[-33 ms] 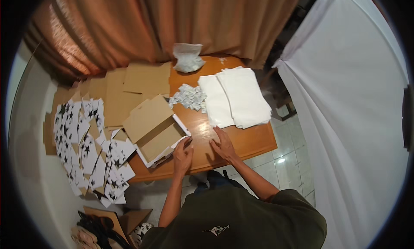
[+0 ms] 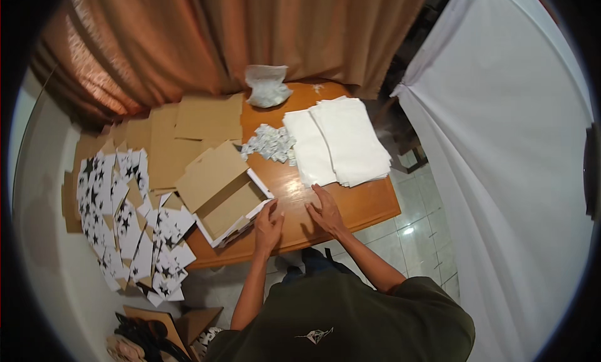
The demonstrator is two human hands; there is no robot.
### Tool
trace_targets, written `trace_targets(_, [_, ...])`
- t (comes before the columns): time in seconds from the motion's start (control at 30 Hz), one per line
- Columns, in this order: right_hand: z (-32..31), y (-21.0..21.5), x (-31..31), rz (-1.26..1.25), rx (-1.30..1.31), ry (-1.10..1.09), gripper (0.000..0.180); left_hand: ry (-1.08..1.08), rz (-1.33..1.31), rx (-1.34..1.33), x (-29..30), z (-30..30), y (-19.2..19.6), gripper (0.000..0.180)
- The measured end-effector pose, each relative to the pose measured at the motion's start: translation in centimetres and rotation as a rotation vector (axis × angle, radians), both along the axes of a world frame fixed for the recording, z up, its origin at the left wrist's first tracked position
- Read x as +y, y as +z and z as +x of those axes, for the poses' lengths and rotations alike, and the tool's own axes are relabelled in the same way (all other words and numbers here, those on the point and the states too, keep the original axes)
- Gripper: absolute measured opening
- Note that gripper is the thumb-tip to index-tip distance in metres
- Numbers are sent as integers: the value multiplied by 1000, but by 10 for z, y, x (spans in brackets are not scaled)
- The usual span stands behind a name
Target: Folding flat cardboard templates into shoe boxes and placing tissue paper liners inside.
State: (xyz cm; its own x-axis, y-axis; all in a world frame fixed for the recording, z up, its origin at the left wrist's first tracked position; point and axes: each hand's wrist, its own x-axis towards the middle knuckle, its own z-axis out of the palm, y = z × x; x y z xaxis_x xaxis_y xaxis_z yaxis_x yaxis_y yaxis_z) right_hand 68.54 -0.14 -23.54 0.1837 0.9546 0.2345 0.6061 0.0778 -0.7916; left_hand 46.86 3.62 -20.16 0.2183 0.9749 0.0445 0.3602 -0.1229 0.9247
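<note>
An unlidded cardboard box, brown inside with white outer edges, rests on the wooden table with its lid flap folded back. Beside the box's right corner is my left hand, thumb and fingers apart and nothing in it; whether a fingertip touches the box I cannot tell. My right hand hovers over the table with fingers spread, also holding nothing. Its fingertips are close to the lower edge of a stack of white sheets. Behind the box lies a pile of small silvery-white packets.
Flat brown cardboard pieces cover the table's back left. White pieces with black stars overlap at the left, some past the edge. A translucent bag stands at the back. Brown curtain hangs behind; white cloth hangs right.
The view has shifted a little, so the table's things sit slightly further left. My left hand appears marginally farther from the box's edge. Both hands stay empty.
</note>
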Motion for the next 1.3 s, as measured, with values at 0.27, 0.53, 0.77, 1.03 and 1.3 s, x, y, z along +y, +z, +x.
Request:
trace_targets(0.27, [189,5,-30,-48,86,-308,60,-246,-205,-140,21,212,-28,43])
trace_targets(0.53, [410,4,-18,-109,174,-329,57,-154,-270,-101,40,422,-48,39])
trace_targets(0.77, [564,-11,58,-218,146,-278,54,-111,-265,-23,109,569,-66,38])
trace_targets(1.03, [655,-56,166,-216,118,-230,52,-61,-214,78,217,649,-104,38])
trace_targets(1.3, [704,-105,281,-212,-167,-225,50,109,-274,262,328,700,-151,56])
